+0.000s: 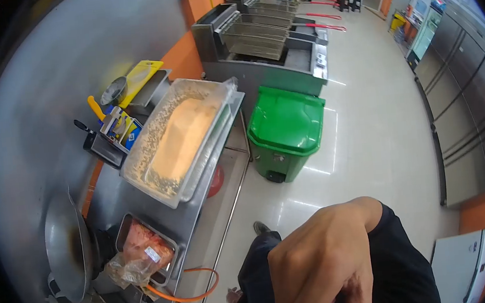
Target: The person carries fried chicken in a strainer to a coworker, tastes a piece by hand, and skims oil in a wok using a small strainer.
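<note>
Large and close at the bottom of the view is my right hand (321, 254), its back to the camera and its wrist bent. The fingers curl down and inward, and whatever they may hold is hidden. A dark sleeve (405, 258) covers that arm. Dark clothing lies below and beside the hand. My left hand cannot be made out. A small pinkish shape (234, 296) near the clothing is too unclear to name.
On the steel table (105, 192) at left stand a tub of breadcrumb-coloured powder (180, 136) and a tray of raw meat (144, 244). A wok (66, 247), green bin (286, 121), fryers with baskets (255, 38) and steel refrigerators (468, 97) surround the tiled floor.
</note>
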`<state>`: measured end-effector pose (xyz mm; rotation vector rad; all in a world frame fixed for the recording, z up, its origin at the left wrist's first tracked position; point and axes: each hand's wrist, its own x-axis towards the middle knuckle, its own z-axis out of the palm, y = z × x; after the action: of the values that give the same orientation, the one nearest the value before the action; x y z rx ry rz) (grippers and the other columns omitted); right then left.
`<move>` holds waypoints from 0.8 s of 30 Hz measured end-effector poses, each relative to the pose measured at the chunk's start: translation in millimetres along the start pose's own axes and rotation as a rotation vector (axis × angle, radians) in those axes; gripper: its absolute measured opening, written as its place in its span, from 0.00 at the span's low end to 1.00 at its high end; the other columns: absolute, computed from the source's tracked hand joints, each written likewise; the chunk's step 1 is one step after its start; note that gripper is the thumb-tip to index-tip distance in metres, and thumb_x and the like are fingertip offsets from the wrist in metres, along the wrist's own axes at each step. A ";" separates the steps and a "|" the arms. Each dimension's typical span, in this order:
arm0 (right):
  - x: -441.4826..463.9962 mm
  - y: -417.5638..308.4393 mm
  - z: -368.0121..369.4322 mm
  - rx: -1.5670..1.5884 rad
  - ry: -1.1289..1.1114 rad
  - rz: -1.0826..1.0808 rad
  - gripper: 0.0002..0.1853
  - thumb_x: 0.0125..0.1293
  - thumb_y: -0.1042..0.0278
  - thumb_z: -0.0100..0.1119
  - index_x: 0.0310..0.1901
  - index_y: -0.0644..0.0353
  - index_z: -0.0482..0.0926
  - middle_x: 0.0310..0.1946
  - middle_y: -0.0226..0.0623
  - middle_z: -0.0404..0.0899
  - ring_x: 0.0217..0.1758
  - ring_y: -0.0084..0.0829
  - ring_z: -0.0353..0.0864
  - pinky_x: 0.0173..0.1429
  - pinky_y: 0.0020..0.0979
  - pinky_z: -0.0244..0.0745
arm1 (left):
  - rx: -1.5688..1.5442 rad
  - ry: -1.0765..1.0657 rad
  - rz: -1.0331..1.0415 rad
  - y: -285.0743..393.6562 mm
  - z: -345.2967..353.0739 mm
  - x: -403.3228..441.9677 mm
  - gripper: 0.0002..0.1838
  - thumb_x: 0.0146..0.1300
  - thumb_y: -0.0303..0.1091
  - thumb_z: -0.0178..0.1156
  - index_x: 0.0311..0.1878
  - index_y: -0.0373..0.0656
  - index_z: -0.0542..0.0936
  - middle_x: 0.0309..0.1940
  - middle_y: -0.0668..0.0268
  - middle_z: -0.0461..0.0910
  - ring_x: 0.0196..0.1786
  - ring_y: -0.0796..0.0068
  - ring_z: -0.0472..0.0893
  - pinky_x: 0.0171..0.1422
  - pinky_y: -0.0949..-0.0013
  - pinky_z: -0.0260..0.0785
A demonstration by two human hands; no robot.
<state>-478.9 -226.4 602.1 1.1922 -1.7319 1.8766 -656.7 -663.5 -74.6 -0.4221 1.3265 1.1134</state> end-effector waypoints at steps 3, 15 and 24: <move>-8.4 16.1 -38.1 0.047 0.046 -0.066 0.16 0.53 0.65 0.68 0.28 0.63 0.68 0.13 0.26 0.64 0.13 0.30 0.67 0.19 0.29 0.60 | -0.340 0.028 -0.028 27.8 22.9 11.4 0.36 0.74 0.57 0.28 0.68 0.32 0.59 0.62 0.40 0.68 0.58 0.42 0.74 0.61 0.42 0.68; 7.2 69.9 -192.8 0.513 -0.200 -0.153 0.15 0.53 0.67 0.67 0.28 0.62 0.68 0.13 0.27 0.65 0.13 0.30 0.67 0.18 0.30 0.58 | -0.641 0.437 0.136 -34.9 130.6 -18.4 0.35 0.75 0.56 0.29 0.66 0.34 0.63 0.58 0.38 0.72 0.55 0.42 0.76 0.60 0.44 0.68; 26.9 87.7 -274.9 0.763 -0.503 -0.191 0.19 0.54 0.75 0.70 0.47 0.72 0.79 0.15 0.23 0.67 0.12 0.18 0.68 0.16 0.24 0.61 | -0.638 0.580 0.134 -79.9 274.3 -10.1 0.32 0.71 0.55 0.42 0.62 0.34 0.67 0.54 0.42 0.75 0.53 0.47 0.79 0.57 0.48 0.71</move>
<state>-655.2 3.1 587.2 2.1686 -1.0070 2.3240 -438.9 -486.5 -20.0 -1.2100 1.4808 1.5993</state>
